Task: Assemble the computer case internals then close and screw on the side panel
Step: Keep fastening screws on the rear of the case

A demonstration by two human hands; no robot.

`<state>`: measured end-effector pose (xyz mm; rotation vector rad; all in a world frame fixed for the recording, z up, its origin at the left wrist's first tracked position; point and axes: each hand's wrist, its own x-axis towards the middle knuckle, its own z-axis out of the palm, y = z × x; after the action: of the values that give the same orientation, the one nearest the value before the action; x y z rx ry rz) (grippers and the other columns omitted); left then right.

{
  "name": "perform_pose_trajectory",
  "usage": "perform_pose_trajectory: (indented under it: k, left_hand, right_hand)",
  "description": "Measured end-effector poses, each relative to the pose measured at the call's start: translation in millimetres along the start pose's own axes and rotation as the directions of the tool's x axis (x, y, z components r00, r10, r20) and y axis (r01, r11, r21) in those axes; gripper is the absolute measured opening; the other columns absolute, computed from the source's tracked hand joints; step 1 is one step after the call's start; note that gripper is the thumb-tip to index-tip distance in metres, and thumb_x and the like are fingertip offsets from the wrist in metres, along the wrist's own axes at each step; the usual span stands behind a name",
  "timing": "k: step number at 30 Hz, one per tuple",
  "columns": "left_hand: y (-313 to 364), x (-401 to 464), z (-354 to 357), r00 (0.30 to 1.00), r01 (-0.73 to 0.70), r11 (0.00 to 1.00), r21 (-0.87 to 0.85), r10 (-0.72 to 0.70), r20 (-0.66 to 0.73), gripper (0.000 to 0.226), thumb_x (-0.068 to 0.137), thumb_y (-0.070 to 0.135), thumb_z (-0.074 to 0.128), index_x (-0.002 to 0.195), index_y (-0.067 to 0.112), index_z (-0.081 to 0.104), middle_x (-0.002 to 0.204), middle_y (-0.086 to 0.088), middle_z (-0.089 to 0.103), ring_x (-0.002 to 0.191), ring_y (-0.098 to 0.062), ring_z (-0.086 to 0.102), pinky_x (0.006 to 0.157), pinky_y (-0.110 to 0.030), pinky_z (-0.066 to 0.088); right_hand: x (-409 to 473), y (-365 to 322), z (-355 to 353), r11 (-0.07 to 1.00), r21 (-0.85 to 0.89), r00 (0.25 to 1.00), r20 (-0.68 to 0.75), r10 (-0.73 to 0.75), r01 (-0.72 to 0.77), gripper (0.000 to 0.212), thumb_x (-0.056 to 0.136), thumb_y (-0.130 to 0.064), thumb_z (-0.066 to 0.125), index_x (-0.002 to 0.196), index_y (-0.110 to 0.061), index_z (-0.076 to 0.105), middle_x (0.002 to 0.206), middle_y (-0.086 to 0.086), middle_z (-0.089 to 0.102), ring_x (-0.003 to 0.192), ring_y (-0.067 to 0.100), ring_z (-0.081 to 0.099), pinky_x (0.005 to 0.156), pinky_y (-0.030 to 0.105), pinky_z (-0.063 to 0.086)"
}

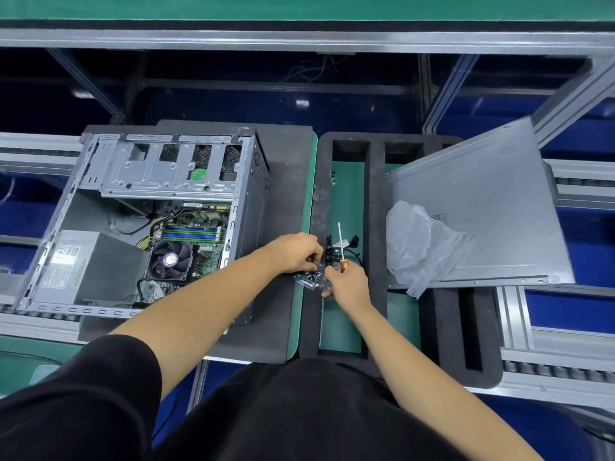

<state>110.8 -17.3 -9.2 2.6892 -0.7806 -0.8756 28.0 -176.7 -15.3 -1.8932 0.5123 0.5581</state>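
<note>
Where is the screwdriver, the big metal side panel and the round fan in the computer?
Screwdriver (339, 241): head view, on its thin metal shaft above the orange handle.
Side panel (492, 207): head view, middle of the flat grey sheet.
CPU fan (170, 260): head view, on its purple centre hub.

Contents of small clear bag (311, 280) under hands: indistinct.

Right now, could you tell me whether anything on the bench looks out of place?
The side panel lies askew, tilted across the foam tray and overhanging its right edge, with a crumpled plastic bag on top of it.
</note>
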Motion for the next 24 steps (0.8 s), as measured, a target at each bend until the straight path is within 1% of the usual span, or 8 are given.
perform_pose_trajectory:
  k: [5, 9, 11, 13, 16, 19, 22, 24]
  left_hand:
    - [-4, 3, 4, 1.000, 0.004, 0.999, -0.048, -0.004, 0.005, 0.009, 0.091, 0.027, 0.072, 0.094, 0.022, 0.066, 0.097, 0.006, 0.054, 0.088, -0.017, 0.060, 0.077, -0.036, 0.052]
    - [-9, 5, 6, 1.000, -0.013, 0.995, -0.101, 0.015, 0.021, 0.011, 0.093, 0.025, 0.072, 0.095, 0.017, 0.066, 0.097, 0.003, 0.055, 0.087, -0.017, 0.058, 0.076, -0.032, 0.046]
    - [-10, 4, 6, 1.000, -0.011, 0.990, -0.138, 0.012, 0.008, 0.011, 0.095, 0.024, 0.070, 0.095, 0.016, 0.063, 0.096, 0.004, 0.055, 0.086, -0.016, 0.054, 0.073, -0.030, 0.040]
    - [-10, 4, 6, 1.000, 0.002, 0.986, -0.168, -0.002, -0.004, 0.011, 0.096, 0.023, 0.068, 0.096, 0.015, 0.060, 0.094, 0.004, 0.056, 0.086, -0.016, 0.053, 0.072, -0.030, 0.038]
    - [-11, 3, 5, 0.998, 0.055, 0.980, -0.191, -0.053, 0.014, 0.012, 0.098, 0.024, 0.065, 0.095, 0.020, 0.054, 0.085, 0.006, 0.057, 0.084, -0.020, 0.056, 0.070, -0.034, 0.042]
    - [-12, 1, 2, 0.996, 0.091, 0.979, -0.185, -0.088, 0.023, 0.014, 0.100, 0.025, 0.062, 0.095, 0.022, 0.049, 0.090, 0.002, 0.059, 0.087, -0.024, 0.058, 0.074, -0.038, 0.047]
    - [-13, -1, -1, 0.990, 0.112, 0.973, -0.200, -0.127, -0.065, 0.016, 0.098, 0.023, 0.064, 0.095, 0.023, 0.048, 0.088, 0.007, 0.055, 0.087, -0.024, 0.056, 0.071, -0.037, 0.044]
    - [-15, -2, -3, 0.968, 0.173, 0.963, -0.207, -0.205, -0.143, 0.018, 0.095, 0.019, 0.066, 0.100, 0.023, 0.049, 0.094, 0.004, 0.058, 0.088, -0.025, 0.058, 0.075, -0.040, 0.048]
  right_hand:
    - [0, 0, -1, 1.000, -0.010, 1.000, -0.004, -0.012, 0.012, 0.036, 0.091, -0.013, 0.060, 0.066, -0.019, 0.035, 0.047, -0.010, 0.040, 0.054, 0.026, 0.072, 0.041, 0.020, 0.031]
    - [0, 1, -1, 1.000, -0.007, 1.000, -0.006, -0.017, 0.017, 0.036, 0.091, -0.013, 0.060, 0.066, -0.019, 0.034, 0.055, -0.008, 0.039, 0.052, 0.025, 0.072, 0.038, 0.016, 0.029]
    - [0, 1, -1, 1.000, -0.011, 1.000, 0.000, -0.017, 0.017, 0.035, 0.091, -0.014, 0.060, 0.067, -0.018, 0.035, 0.057, -0.008, 0.041, 0.052, 0.024, 0.072, 0.038, 0.016, 0.030]
    - [0, 1, -1, 1.000, -0.011, 1.000, 0.002, -0.017, 0.017, 0.035, 0.091, -0.014, 0.060, 0.067, -0.019, 0.036, 0.056, -0.008, 0.042, 0.052, 0.023, 0.071, 0.038, 0.016, 0.031]
    - [0, 1, 0, 1.000, -0.017, 1.000, 0.004, -0.014, 0.014, 0.034, 0.091, -0.014, 0.060, 0.067, -0.019, 0.035, 0.055, -0.008, 0.042, 0.052, 0.022, 0.072, 0.041, 0.020, 0.034]
    - [1, 2, 1, 1.000, -0.011, 1.000, 0.004, -0.010, 0.010, 0.035, 0.090, -0.014, 0.060, 0.067, -0.019, 0.035, 0.054, -0.009, 0.041, 0.052, 0.023, 0.072, 0.044, 0.024, 0.034]
    - [2, 3, 0, 1.000, 0.011, 1.000, 0.002, -0.007, 0.007, 0.033, 0.090, -0.013, 0.061, 0.068, -0.017, 0.037, 0.056, -0.007, 0.045, 0.051, 0.024, 0.071, 0.041, 0.021, 0.033]
    - [3, 3, 1, 1.000, 0.016, 1.000, 0.004, -0.008, 0.008, 0.030, 0.090, -0.014, 0.060, 0.069, -0.016, 0.039, 0.060, -0.002, 0.051, 0.051, 0.025, 0.071, 0.041, 0.020, 0.034]
